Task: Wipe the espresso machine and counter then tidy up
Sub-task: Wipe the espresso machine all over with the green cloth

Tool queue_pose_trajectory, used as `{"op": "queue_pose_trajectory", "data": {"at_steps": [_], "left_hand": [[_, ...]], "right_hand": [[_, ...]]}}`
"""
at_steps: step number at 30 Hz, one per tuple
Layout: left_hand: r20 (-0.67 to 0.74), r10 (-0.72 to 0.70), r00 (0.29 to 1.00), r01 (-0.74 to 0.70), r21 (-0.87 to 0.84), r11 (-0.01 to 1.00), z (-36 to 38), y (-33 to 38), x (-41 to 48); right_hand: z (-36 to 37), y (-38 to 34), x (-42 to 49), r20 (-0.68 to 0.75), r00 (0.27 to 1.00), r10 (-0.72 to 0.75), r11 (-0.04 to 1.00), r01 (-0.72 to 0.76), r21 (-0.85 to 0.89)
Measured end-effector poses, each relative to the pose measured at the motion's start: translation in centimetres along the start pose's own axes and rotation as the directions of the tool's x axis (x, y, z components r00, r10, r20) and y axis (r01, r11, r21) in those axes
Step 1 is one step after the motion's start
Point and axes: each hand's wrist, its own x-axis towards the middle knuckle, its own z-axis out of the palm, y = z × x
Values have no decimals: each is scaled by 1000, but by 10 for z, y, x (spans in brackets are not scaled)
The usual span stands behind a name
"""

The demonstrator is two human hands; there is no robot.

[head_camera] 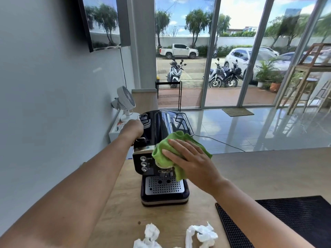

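Observation:
A dark blue espresso machine (157,129) with chrome trim and a perforated drip tray (164,187) stands on the wooden counter (259,169). My right hand (193,158) presses a green cloth (161,151) flat against the machine's front right, over the brew head. My left hand (133,128) grips the machine's upper left side near the back. Its fingers are partly hidden behind the housing. Crumpled white tissues (201,235) lie on the counter's near edge, with another tissue wad (149,237) to their left.
A black rubber bar mat (295,217) lies at the right front of the counter. A small white fan (125,102) sits on a white shelf behind the machine by the wall. The machine's cable trails over the tiled floor beyond the counter.

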Motion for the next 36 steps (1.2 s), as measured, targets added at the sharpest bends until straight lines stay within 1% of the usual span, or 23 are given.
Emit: {"op": "queue_pose_trajectory", "data": {"at_steps": [2,3,4,5,6,7,8,9,13,15,17,20,23,24,26,28,29,30,31,32,33,34,36], "left_hand": [[12,13,1000,-14,42,999,0,-1,0],[7,28,1000,-28,59,998,0,-1,1],[4,36,999,-36,69,997,0,-1,1],[2,45,999,-45,78,996,1,-2,3],[-1,46,999,-45,75,996,1,-1,3],[-5,36,999,-36,65,997,2,-1,3],[-14,33,999,-33,43,999,3,-1,3],[-21,21,1000,-21,12,1000,4,0,4],[-22,5,1000,-6,-72,997,4,2,5],[-33,27,999,-29,-55,998,4,1,4],[-49,60,997,-60,-7,998,3,-1,3],[-65,78,995,-76,26,997,3,-2,1],[-78,97,992,-94,45,995,5,-3,2],[-78,95,992,-92,42,995,5,-3,3],[-80,91,993,-87,44,995,6,-2,2],[-93,91,991,-86,65,994,6,-3,2],[-96,90,991,-83,69,994,7,-2,0],[-97,84,992,-77,69,995,7,-2,0],[-103,74,992,-68,64,996,7,-3,1],[-104,68,992,-62,59,996,7,-4,2],[-102,57,993,-52,51,997,8,-4,2],[-102,46,994,-42,35,998,8,-4,3],[-104,24,994,-25,-7,1000,9,-5,4]], "right_hand": [[0,9,-21,-78,993,88,995,-84,51],[2,14,-32,-115,977,179,979,-165,121],[5,16,-41,-143,934,326,928,-287,239],[7,15,-48,-147,845,514,807,-419,417],[10,12,-48,-106,703,704,598,-505,623],[12,6,-44,5,553,833,336,-515,789],[14,0,-37,130,447,885,106,-466,879],[13,-5,-27,223,413,883,-36,-414,910],[-1,8,9,442,467,766,-260,-403,877],[-2,33,21,537,478,696,-323,-459,827],[6,55,35,591,476,651,-299,-555,776],[25,81,59,627,438,644,-250,-654,714],[41,103,85,668,386,637,-324,-652,686],[49,113,93,674,372,639,-322,-666,673],[59,133,106,681,365,635,-278,-715,642],[72,154,121,750,363,554,-266,-776,572],[72,161,129,780,362,511,-226,-818,528],[73,165,139,799,370,474,-143,-863,485],[71,166,152,810,381,446,-22,-900,435],[70,167,166,803,395,447,141,-917,372],[70,166,179,788,420,450,312,-901,301],[72,164,190,786,440,435,445,-864,236],[76,153,213,820,458,343,607,-774,178]]}}
